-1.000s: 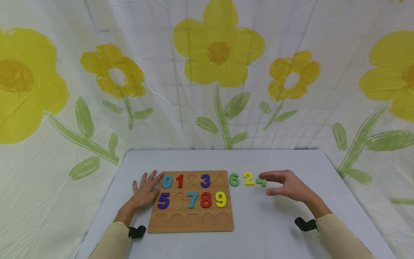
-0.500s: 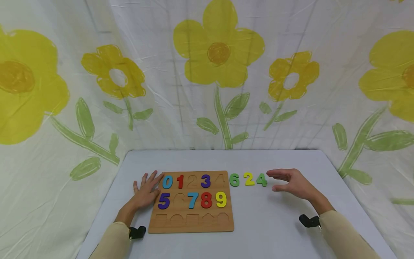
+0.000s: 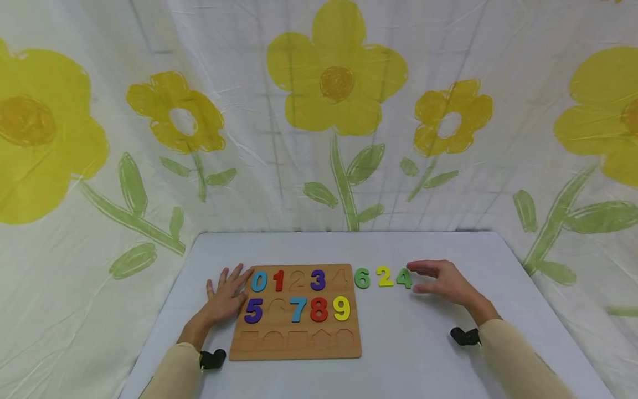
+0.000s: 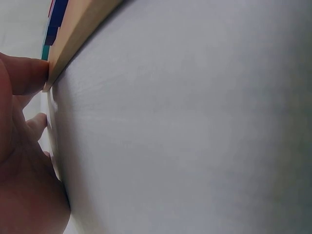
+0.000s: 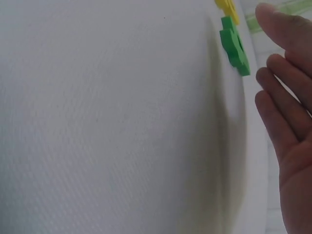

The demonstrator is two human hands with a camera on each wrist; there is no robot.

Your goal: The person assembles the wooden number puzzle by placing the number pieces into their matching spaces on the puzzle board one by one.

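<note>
A wooden number puzzle board (image 3: 294,350) lies flat on the table, several coloured digits seated in it. My left hand (image 3: 224,299) rests at its left edge with fingers spread; in the left wrist view the thumb (image 4: 30,74) touches the board's side. To the right of the board stand a green 6 (image 3: 362,279), a yellow 2 (image 3: 384,276) and a green 4 (image 3: 404,278) in a row. My right hand (image 3: 443,282) hovers just right of the green 4, thumb and fingers apart, holding nothing. In the right wrist view the green 4 (image 5: 234,46) sits beyond the fingertips.
Bare recesses for 2, 4 and 6 show in the board, with a row of shape recesses (image 3: 297,338) along its front. The white table (image 3: 423,354) backs onto a hanging cloth (image 3: 249,183) printed with yellow flowers.
My right hand drew back rightward off the green 4, then came slightly left again to beside it. The left hand and the board keep their places.
</note>
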